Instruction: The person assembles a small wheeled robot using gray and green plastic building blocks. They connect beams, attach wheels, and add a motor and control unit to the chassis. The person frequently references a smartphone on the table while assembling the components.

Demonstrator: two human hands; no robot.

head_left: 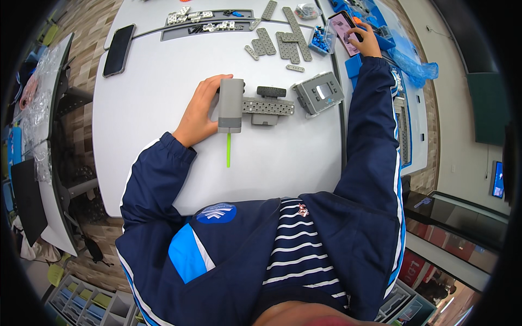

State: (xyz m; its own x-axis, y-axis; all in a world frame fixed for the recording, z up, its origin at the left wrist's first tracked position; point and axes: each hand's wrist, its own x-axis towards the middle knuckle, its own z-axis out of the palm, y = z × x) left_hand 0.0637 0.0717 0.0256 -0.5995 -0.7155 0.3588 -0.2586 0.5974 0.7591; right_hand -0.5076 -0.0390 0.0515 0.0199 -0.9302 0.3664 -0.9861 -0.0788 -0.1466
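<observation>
Steadying a long grey plastic block (230, 103) was the left grip (200, 114), curled partly closed round its left side, some fingertips hidden; a thin bright-green rod (228, 149) stuck out of the block toward the wearer; a grey perforated beam (268, 106) ran off to the right, black-tyred wheel (272, 92) just beside it; all over the middle of the white desk (283, 168), lifted or resting, couldn't tell; grey box with a small screen (318, 93) stood just right; right grip (368, 42) was loosely open, holding nothing, fingers over a lit smartphone (342, 28), contact unclear; step in hand looked like checking the phone mid-build; next move probably called for freeing the right grip and keeping the block steady.
</observation>
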